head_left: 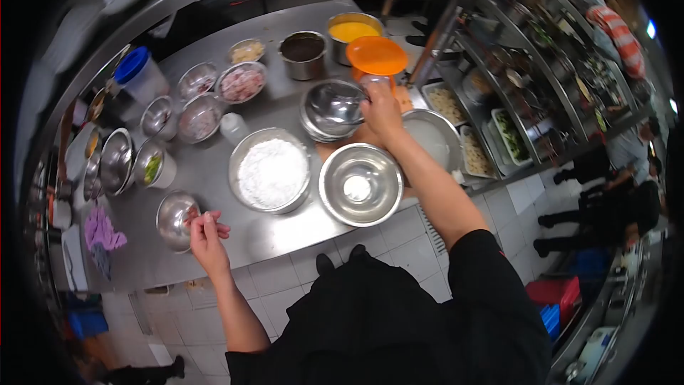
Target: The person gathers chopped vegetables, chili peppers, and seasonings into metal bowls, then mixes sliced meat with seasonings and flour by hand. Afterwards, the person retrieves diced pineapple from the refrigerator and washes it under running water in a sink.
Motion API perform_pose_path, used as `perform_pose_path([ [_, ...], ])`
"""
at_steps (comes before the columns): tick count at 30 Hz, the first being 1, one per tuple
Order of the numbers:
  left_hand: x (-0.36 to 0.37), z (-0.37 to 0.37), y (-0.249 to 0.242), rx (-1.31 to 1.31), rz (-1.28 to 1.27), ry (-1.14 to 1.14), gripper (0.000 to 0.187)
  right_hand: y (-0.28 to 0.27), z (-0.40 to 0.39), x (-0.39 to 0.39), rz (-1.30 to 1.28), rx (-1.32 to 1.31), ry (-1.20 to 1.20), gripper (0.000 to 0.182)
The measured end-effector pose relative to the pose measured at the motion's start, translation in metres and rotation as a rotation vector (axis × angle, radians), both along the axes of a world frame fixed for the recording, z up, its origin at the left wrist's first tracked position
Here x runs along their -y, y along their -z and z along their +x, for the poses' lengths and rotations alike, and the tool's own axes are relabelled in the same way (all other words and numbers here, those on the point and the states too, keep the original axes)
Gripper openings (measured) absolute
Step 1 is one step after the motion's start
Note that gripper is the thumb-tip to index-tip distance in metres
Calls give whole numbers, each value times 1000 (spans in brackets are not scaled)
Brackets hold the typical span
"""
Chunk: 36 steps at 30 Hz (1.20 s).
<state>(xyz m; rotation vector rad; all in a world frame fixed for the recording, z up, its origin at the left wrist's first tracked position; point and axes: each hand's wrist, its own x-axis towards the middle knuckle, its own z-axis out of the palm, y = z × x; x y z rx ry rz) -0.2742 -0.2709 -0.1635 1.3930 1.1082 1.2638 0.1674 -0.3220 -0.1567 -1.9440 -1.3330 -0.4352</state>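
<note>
My right hand (382, 108) grips the right rim of a shiny metal bowl (333, 105), which sits on a stack of similar bowls. An orange bowl-shaped dish (377, 55) stands just beyond my fingers. Nearer to me, under my right forearm's left side, is a wide metal bowl (360, 184) with a bright patch at its bottom. At the left, my left hand (208, 237) hovers with loosely bent, parted fingers by the rim of a small metal bowl (171, 222) holding a little reddish meat. Between the hands stands a bowl of white powder (271, 175).
Bowls of pale pink meat (243, 83), a pot of dark sauce (303, 55) and a pot of yellow liquid (354, 31) stand farther back. A blue-lidded container (140, 71) and purple cloth (105, 229) lie left. Food trays (509, 135) line the right; people stand beyond.
</note>
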Motion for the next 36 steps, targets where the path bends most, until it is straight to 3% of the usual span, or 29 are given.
perform_pose_path([
  [1, -1, 19, -8, -23, 39, 100, 26, 0, 4, 1, 91, -42, 53, 19],
  [3, -2, 61, -30, -46, 42, 246, 24, -5, 13, 14, 15, -538, 63, 21],
  [4, 1, 88, -46, -101, 57, 351, 23, -18, 19, 26, 26, -532, 96, 21],
  [6, 12, 154, -83, -198, 93, 491, 26, -46, 27, 55, -50, -1149, -29, 17],
  [10, 41, 300, -121, -573, 294, 641, 39, -55, 82, 124, 19, -1280, -225, 15],
  [13, 59, 403, -121, -765, 308, 822, 33, -43, 155, 186, 7, -1238, -186, 16],
  [17, 109, 547, -105, -377, 157, 875, 19, -24, 254, 268, 92, -1343, -201, 17],
  [19, 123, 609, -98, -565, 34, 1009, 18, -4, 300, 300, 159, -1401, -150, 15],
  [21, 134, 660, -89, -680, 120, 1060, 19, 4, 338, 322, 184, -1441, -152, 15],
  [24, 151, 715, -97, -641, 99, 1114, 16, -7, 388, 339, 205, -1457, -137, 15],
  [28, 154, 770, -116, -554, 104, 1077, 11, -39, 457, 339, 146, -1368, -170, 22],
  [31, 120, 814, -119, -431, 25, 1044, 11, -93, 511, 318, 206, -1193, -205, 24],
  [36, 66, 884, -144, -328, 149, 857, 18, -196, 671, 246, 199, -623, -149, 22],
])
